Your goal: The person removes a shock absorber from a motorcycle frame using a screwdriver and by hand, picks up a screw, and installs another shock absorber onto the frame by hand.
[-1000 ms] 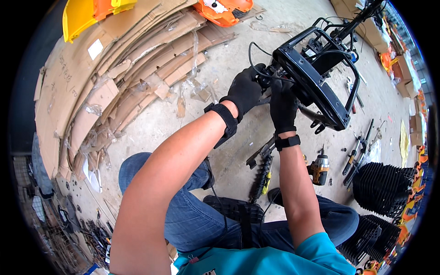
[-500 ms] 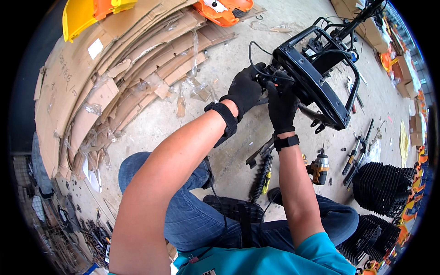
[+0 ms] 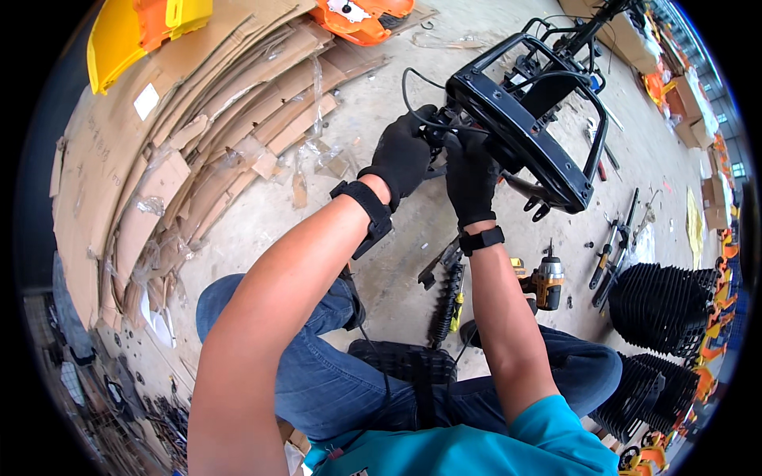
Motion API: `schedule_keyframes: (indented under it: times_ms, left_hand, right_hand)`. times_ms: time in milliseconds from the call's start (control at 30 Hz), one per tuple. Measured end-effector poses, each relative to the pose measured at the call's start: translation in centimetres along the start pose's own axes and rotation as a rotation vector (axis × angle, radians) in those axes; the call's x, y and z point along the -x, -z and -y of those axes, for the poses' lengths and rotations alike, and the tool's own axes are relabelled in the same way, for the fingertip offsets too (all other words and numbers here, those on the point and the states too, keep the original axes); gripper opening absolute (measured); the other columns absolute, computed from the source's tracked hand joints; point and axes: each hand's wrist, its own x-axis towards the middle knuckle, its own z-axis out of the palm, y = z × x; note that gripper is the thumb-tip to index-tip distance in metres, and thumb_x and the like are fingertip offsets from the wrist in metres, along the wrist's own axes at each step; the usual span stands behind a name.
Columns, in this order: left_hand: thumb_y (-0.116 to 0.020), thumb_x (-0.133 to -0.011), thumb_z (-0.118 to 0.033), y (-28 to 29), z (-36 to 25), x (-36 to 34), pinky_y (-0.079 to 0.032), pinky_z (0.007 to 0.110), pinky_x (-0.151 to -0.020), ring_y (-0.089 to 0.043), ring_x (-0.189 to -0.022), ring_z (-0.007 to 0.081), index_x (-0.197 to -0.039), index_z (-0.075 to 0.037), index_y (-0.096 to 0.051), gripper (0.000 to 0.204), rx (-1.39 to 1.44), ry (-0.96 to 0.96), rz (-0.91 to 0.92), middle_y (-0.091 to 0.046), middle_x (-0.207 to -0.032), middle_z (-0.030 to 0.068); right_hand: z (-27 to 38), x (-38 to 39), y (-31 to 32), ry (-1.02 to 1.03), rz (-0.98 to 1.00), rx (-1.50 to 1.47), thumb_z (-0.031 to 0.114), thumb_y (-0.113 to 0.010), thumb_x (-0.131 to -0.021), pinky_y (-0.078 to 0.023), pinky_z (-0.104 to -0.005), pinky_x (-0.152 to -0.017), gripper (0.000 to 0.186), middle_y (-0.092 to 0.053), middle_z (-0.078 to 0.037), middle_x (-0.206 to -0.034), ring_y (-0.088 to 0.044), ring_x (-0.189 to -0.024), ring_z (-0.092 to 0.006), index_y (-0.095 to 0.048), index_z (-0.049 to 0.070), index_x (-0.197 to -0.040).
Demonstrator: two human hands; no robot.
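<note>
Black metal frame [image 3: 524, 131] stands on the concrete floor [image 3: 373, 119] just ahead of both hands, tilted, its near corner at the fingertips; a thin black cable [image 3: 413, 99] loops from that corner over the left hand [image 3: 403, 155]; the left hand, gloved in black, is curled around the frame's near corner where the cable meets it; the right hand [image 3: 470, 176], also gloved, grips the same corner from below, fingers closed on the frame's lower bar; the two hands touch each other

Head view, packages and marks: flattened brown cardboard sheets [image 3: 182, 135] lie fanned out well to the left of the left hand, with one small white square label [image 3: 146, 101] on the outer sheet; beyond them, far left and ahead, a yellow plastic shell [image 3: 119, 40] and an orange plastic part [image 3: 361, 16]; brown boxes [image 3: 627, 36] sit far ahead to the right of the frame

Edges and room: bare floor lies open between the cardboard's ragged edge and the left forearm; right of the right forearm a yellow cordless drill [image 3: 544, 282] stands near the wrist, with hand tools [image 3: 615, 238] beyond it and stacks of black ribbed parts [image 3: 663, 305] closing off the far right; a black coil spring [image 3: 444, 305] lies between the forearms, just below the right wrist; the person's knees in blue jeans [image 3: 317, 373] fill the near edge
</note>
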Motion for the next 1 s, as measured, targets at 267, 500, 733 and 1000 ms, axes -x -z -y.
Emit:
schedule_keyframes:
  times_ms: [267, 500, 733, 1000]
  left_hand:
    - [-0.037, -0.078, 0.012, 0.1, 0.1, 0.0, -0.049, 0.026, -0.089, -0.064, -0.101, 0.0134, -0.136, -0.002, -0.056, 0.062, -0.065, -0.036, -0.011, -0.070, -0.115, 0.0107]
    - [-0.054, -0.085, -0.001, 0.1, 0.2, 0.0, -0.050, 0.031, -0.086, -0.067, -0.103, 0.0211, -0.134, 0.001, -0.056, 0.049, -0.139, -0.091, -0.028, -0.069, -0.116, 0.0174]
    - [-0.057, -0.086, -0.003, 0.3, 0.2, 0.1, -0.051, 0.032, -0.084, -0.067, -0.099, 0.0192, -0.132, 0.000, -0.058, 0.046, -0.155, -0.084, -0.046, -0.071, -0.112, 0.0152]
    - [-0.057, -0.086, -0.003, -0.3, -0.1, 0.0, -0.051, 0.032, -0.083, -0.067, -0.095, 0.0186, -0.127, -0.002, -0.061, 0.042, -0.175, -0.071, -0.057, -0.071, -0.109, 0.0135]
  right_hand:
    - [0.5, 0.2, 0.0, -0.065, 0.042, -0.062, 0.016, -0.065, -0.092, -0.048, -0.0410, -0.073, 0.017, -0.065, -0.014, -0.090, -0.063, -0.084, -0.0312, -0.060, 0.006, -0.105]
    - [-0.7, -0.1, -0.1, 0.067, 0.060, 0.073, 0.014, -0.062, -0.094, -0.048, -0.0442, -0.077, 0.016, -0.064, -0.015, -0.095, -0.062, -0.089, -0.0355, -0.058, 0.007, -0.107]
    - [-1.7, -0.3, 0.2, 0.213, 0.163, 0.170, 0.016, -0.057, -0.097, -0.045, -0.0486, -0.081, 0.015, -0.055, -0.018, -0.099, -0.056, -0.096, -0.0397, -0.054, 0.007, -0.108]
    - [-3.6, 0.1, -1.1, 0.366, 0.136, 0.441, 0.010, -0.054, -0.095, -0.049, -0.0396, -0.076, 0.015, -0.062, -0.011, -0.093, -0.061, -0.087, -0.0322, -0.060, 0.007, -0.109]
